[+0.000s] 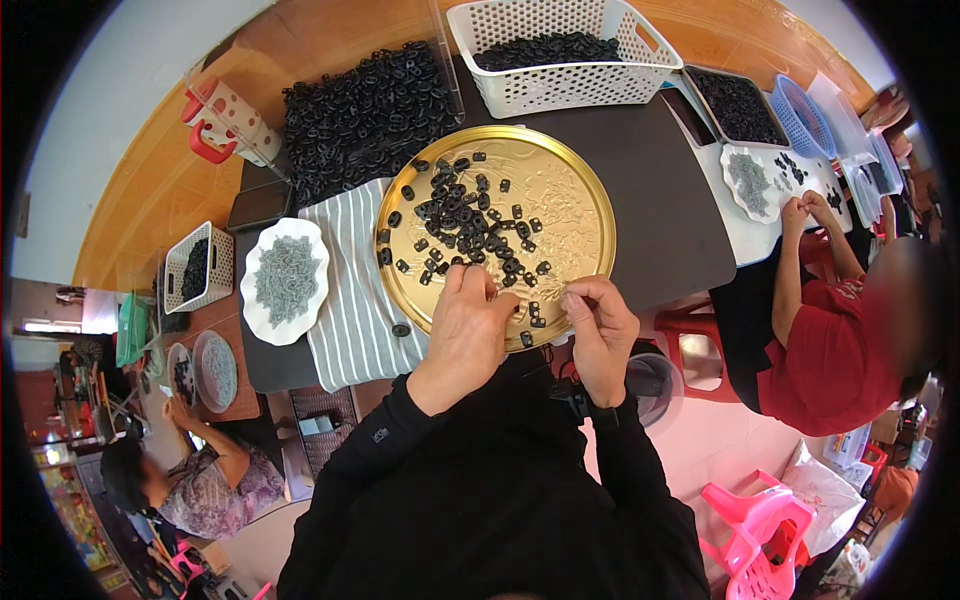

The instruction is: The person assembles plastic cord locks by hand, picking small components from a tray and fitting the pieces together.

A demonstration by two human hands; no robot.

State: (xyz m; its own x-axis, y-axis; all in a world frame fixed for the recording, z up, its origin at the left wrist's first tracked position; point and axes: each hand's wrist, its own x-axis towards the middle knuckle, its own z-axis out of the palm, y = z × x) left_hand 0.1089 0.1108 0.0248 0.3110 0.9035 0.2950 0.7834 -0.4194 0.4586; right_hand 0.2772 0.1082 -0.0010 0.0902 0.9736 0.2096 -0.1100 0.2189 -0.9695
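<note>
A round gold tray (597, 215) lies before me, with many small black plastic pieces (470, 215) with holes heaped on it. My left hand (468, 325) is over its near edge, fingers curled down by the pieces; anything in its grasp is hidden. At the tray's near right rim, my right hand (603, 335) pinches thumb against forefinger, and what is between them is too small to make out. A few black pieces (535, 320) lie between my hands. To the left, a white scalloped dish (255, 315) holds a heap of small grey pieces (285, 278).
A striped cloth (350, 260) is beside the tray, with one black piece on it. Behind lie a large black heap (365, 115) and a white basket (570, 90). Co-workers sit at right (835, 345) and left (215, 475). Pink chairs (755, 530) stand at lower right.
</note>
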